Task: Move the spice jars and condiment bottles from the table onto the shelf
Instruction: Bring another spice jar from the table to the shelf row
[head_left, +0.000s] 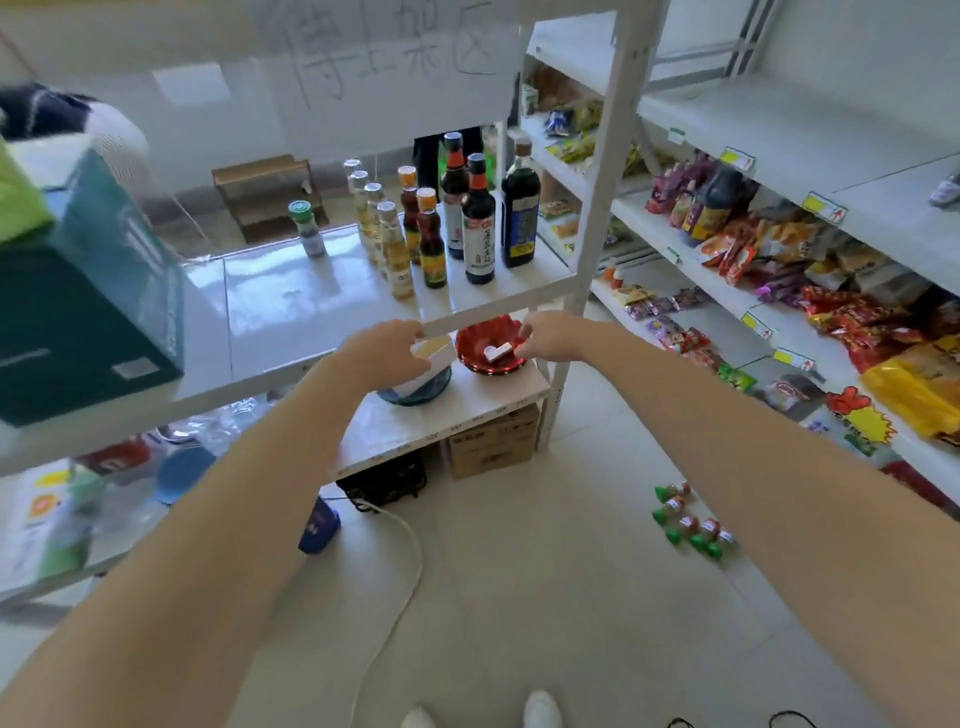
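Note:
Several condiment bottles stand at the right end of the white table top: three tall dark soy sauce bottles, two small orange-capped bottles and a row of clear bottles with pale liquid. A green-capped spice jar stands alone to their left. My left hand and my right hand reach forward just below the table's front edge, fingers loosely curled, holding nothing. Both hands are short of the bottles.
Under the table top, a red bowl and a white container on a blue dish sit on a low board. A green box occupies the left. Store shelves with snack packs run along the right. Small green-capped jars lie on the floor.

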